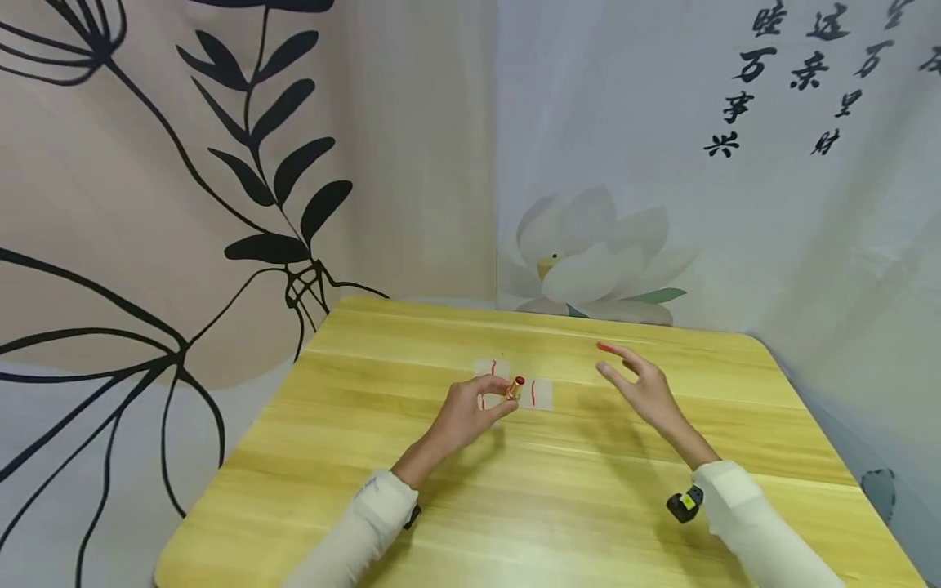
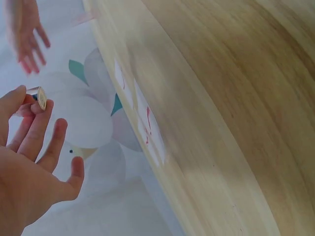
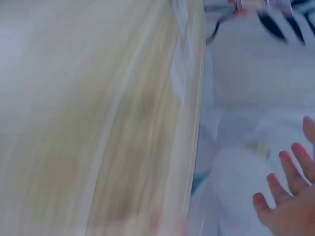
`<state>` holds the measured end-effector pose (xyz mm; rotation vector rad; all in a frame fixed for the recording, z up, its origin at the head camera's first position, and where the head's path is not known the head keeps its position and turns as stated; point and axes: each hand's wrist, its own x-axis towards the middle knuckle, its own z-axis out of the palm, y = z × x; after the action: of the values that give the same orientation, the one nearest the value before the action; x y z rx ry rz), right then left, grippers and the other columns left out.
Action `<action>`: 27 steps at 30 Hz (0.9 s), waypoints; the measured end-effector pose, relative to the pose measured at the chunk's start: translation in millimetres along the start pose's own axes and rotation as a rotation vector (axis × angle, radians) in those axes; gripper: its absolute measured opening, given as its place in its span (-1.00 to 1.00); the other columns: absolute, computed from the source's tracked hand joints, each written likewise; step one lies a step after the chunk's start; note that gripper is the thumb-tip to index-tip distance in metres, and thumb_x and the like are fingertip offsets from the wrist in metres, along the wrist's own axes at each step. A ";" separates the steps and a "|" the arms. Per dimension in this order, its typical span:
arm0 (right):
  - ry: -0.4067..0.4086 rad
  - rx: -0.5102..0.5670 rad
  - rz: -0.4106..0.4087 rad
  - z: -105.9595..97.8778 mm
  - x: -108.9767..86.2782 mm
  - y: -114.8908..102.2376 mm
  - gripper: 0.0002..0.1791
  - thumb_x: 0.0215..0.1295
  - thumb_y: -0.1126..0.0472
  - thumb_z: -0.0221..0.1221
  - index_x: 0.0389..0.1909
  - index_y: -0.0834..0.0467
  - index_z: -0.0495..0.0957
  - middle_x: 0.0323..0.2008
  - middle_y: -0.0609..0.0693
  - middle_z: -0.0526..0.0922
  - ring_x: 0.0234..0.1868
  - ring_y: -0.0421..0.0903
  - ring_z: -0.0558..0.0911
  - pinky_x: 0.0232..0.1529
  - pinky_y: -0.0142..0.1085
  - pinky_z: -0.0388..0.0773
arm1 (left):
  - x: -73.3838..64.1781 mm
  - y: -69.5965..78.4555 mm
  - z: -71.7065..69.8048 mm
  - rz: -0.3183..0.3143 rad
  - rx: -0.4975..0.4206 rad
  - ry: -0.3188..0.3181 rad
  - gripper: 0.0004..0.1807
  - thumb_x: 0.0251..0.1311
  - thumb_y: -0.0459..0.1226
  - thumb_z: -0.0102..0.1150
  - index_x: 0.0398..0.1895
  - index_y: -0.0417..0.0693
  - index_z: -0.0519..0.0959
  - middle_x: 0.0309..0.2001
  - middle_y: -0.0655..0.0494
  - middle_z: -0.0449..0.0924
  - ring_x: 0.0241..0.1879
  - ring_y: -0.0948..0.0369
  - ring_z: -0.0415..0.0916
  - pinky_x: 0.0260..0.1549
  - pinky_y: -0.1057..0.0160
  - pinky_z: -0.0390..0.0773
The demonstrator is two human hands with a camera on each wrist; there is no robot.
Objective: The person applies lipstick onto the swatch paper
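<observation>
A lipstick (image 1: 516, 388) with a gold tube and dark red tip is pinched between the thumb and fingers of my left hand (image 1: 463, 412), above the table. In the left wrist view, the round end of its tube (image 2: 42, 98) faces the camera, while the other fingers spread loosely. My right hand (image 1: 648, 392) is held in the air to the right, holding nothing, its fingers extended; red colour marks one fingertip (image 1: 606, 347). Beneath and beside the left hand lie white paper pieces (image 1: 542, 395) with red strokes, partly covered by that hand.
The wooden table (image 1: 588, 506) has rounded corners and stands close to hanging cloths. One backdrop (image 1: 412, 147) carries dark plant prints; the other shows a pale lotus (image 1: 603, 253) and black characters. A black wrist camera (image 1: 685, 505) sits at the right white sleeve (image 1: 764, 523).
</observation>
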<state>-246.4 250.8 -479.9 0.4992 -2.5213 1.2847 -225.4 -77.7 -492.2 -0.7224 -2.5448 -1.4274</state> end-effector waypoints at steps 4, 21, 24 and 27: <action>-0.002 -0.090 0.068 -32.5 -6.7 28.3 -0.47 0.56 0.08 0.20 0.41 0.25 0.47 0.38 0.33 0.47 0.22 0.36 0.55 0.33 0.34 0.29 | 1.5 -0.3 -1.8 -0.015 0.009 -0.021 -0.65 0.29 -0.13 0.44 0.07 -0.06 0.71 0.03 0.07 0.76 0.13 0.10 0.65 0.20 -0.07 0.55; -0.015 -0.306 -0.173 -36.8 -30.4 90.9 -0.49 0.25 0.40 0.41 0.23 0.30 0.61 -0.08 0.22 0.76 -0.09 0.23 0.71 -0.02 0.26 0.57 | -4.7 -6.6 -4.5 -0.008 -0.021 -0.014 -0.68 0.30 -0.17 0.44 0.05 -0.11 0.72 -0.01 0.05 0.77 0.07 0.09 0.68 0.17 -0.13 0.56; -0.009 -0.317 -0.141 -34.3 -28.6 82.7 -0.58 0.30 0.36 0.39 0.17 0.30 0.64 -0.13 0.17 0.77 -0.13 0.18 0.72 -0.03 0.23 0.58 | -6.3 -7.4 -4.8 -0.004 -0.025 -0.017 -0.66 0.32 -0.17 0.42 0.09 -0.11 0.71 0.01 0.04 0.76 0.09 0.07 0.67 0.18 -0.14 0.55; -0.004 -0.302 -0.091 -30.9 -24.4 72.7 -0.63 0.38 0.28 0.36 0.16 0.29 0.63 -0.09 0.18 0.76 -0.10 0.18 0.72 -0.04 0.20 0.62 | -7.3 -8.5 -4.5 -0.010 -0.027 -0.020 -0.64 0.34 -0.15 0.40 0.12 -0.10 0.70 0.04 0.04 0.75 0.13 0.06 0.65 0.19 -0.14 0.54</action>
<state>-252.3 320.3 -524.3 0.5381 -2.5988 0.8504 -223.5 -87.6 -498.8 -0.7330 -2.5527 -1.4672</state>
